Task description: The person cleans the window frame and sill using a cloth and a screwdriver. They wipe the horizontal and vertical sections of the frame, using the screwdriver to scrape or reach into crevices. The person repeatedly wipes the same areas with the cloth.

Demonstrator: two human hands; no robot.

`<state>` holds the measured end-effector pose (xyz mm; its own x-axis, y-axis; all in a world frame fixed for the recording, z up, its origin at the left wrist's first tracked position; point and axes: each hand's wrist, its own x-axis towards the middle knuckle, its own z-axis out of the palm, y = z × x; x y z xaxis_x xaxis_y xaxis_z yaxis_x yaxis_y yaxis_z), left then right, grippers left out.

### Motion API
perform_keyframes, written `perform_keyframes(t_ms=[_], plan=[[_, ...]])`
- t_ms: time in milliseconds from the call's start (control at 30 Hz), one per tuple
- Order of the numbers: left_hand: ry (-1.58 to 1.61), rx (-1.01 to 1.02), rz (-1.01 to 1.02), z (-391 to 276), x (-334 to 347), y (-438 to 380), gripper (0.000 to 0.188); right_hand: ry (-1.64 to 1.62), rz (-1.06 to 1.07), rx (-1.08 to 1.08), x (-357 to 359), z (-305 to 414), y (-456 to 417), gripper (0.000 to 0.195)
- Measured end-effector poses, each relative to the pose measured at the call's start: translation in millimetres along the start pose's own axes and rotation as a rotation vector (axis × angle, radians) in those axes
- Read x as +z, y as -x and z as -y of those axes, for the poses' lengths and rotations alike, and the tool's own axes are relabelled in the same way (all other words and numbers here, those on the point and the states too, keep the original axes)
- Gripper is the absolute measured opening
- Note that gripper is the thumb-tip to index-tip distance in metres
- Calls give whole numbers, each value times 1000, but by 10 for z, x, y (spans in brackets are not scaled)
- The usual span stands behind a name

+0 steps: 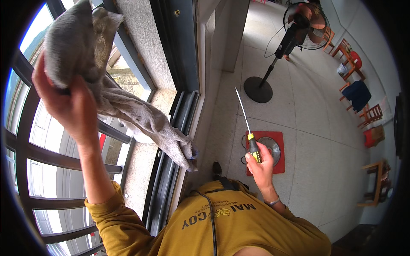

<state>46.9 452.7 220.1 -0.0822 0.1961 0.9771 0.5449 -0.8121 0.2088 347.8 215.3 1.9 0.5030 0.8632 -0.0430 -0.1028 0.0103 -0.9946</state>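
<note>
My left hand (pixel 69 105) is raised at the window opening and grips a grey cloth (pixel 134 110). The bunched part stands above my fingers, and a long tail hangs across the sill towards the sliding window track (pixel 166 179). In my right hand (pixel 262 166) is a screwdriver (pixel 254 148) with a black and yellow handle. Its long thin shank points up and away from me, and the tip touches nothing. Below that hand, on the floor, lies a red square board (pixel 280 140) with a round metal fan-like part on it, partly hidden by the hand.
Metal window bars (pixel 61 156) curve along the left side. Ahead on the tiled floor stands a black pedestal fan (pixel 272 60) with a trailing cord. Wooden chairs (pixel 371 115) and a small wooden table (pixel 373 184) line the right wall. A person's foot (pixel 286 57) shows behind the fan.
</note>
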Motion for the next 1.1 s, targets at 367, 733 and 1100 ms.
perform_keyframes(t_ms=[367, 733, 1100], plan=[[166, -713, 769, 194, 1153, 1938, 28, 300, -85, -305, 113, -98, 19, 45], [442, -853, 998, 1758, 1029, 2050, 37, 81, -113, -148, 187, -194, 83, 41], [649, -824, 469, 906, 522, 595, 38, -46, -81, 73, 143, -165, 128, 41]])
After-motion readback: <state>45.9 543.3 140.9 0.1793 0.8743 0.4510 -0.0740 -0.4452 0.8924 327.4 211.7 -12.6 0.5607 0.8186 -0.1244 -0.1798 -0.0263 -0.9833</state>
